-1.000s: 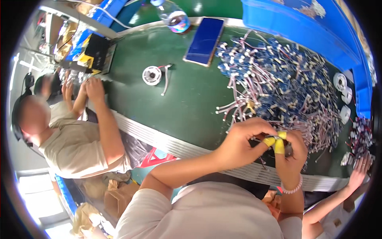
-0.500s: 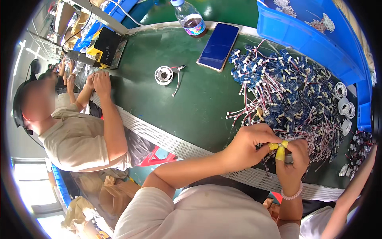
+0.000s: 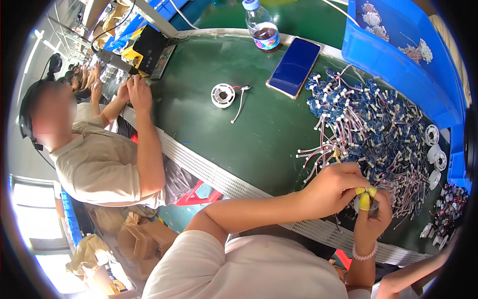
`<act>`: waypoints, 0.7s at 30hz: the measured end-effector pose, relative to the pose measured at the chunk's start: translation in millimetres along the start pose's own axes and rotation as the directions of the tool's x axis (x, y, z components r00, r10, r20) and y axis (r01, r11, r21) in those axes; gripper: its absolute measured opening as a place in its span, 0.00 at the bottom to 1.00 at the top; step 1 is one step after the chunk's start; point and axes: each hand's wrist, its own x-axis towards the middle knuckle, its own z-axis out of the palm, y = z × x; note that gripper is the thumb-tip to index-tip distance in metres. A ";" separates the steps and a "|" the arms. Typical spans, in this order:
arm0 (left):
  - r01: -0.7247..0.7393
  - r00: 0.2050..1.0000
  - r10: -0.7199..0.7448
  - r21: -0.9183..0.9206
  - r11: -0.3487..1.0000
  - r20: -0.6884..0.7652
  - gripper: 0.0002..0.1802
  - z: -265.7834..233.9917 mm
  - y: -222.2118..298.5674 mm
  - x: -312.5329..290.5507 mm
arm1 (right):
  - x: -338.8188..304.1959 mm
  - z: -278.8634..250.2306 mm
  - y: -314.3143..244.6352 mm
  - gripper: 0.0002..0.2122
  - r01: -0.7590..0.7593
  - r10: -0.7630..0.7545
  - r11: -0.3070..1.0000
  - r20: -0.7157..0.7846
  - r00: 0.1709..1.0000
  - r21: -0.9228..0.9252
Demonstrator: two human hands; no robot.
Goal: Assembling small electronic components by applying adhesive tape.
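Observation:
My left hand (image 3: 334,187) and my right hand (image 3: 371,219) meet over the near edge of the bench, their fingertips pinched together. Yellow tape wraps several of the fingertips. Behind the taped fingers, a small greyish round part (image 3: 372,205) shows in the right hand; most of it is covered. What the left fingertips pinch is too small to make out. Just beyond both hands spreads a heap of blue circuit boards (image 3: 371,117) with white-plugged wires. A white ring-shaped housing (image 3: 222,95) with a short wire lies on the green bench top (image 3: 209,137) to the left.
A phone (image 3: 294,67) and a drink bottle (image 3: 263,30) are at the far side. Beside the heap stands a blue bin (image 3: 393,57). White rings (image 3: 434,144) lie at the right. A co-worker (image 3: 104,154) sits at the left; another person's forearm (image 3: 413,271) shows at lower right.
The whole view has shifted, so bench things appear further right. My hands stay pinched together, and more of the greyish round part shows between them. The forearm at lower right has dropped lower.

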 end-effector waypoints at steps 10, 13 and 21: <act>-0.057 0.997 0.049 -0.143 0.988 -0.063 0.14 1.8 -18.7 1.8 | 24.2 -0.6 -5.5 0.05 0.127 -0.123 0.979 0.033 0.992 -0.162; 0.050 0.991 -0.072 -0.185 0.982 -0.115 0.15 -5.0 -20.1 4.7 | 35.6 3.3 -5.2 0.07 0.168 -0.162 0.972 0.053 0.985 -0.163; 0.388 0.898 -0.440 -0.529 0.754 0.032 0.14 -23.9 -25.8 2.0 | 46.8 23.4 -6.0 0.08 0.162 -0.154 0.980 0.077 0.985 -0.113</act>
